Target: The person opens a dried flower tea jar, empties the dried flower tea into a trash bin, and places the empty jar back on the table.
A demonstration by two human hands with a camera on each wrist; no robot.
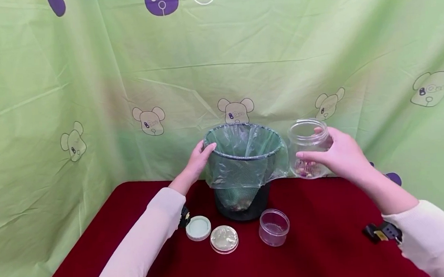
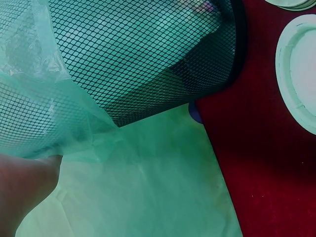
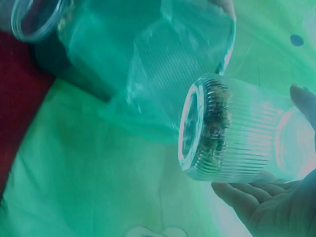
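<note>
A black mesh wastebasket (image 1: 243, 215) with a thin green plastic bag (image 1: 228, 172) folded over its rim stands on the table. My left hand (image 1: 198, 160) grips the left side of the rim, thumb over the bag's edge. In the left wrist view, part of that hand shows beside the mesh. My right hand (image 1: 344, 152) holds a clear ribbed jar (image 1: 304, 143) up beside the basket's right side. The jar is open at the top, nearly upright. Small dried bits in pink, yellow and brown (image 3: 216, 128) lie at its bottom.
In front of the basket are a round white lid (image 1: 198, 228), a shiny silvery round lid (image 1: 224, 239) and a short clear tub (image 1: 273, 230). A dark red cloth (image 1: 312, 244) covers the table. Green printed fabric (image 1: 185, 72) hangs close behind the basket.
</note>
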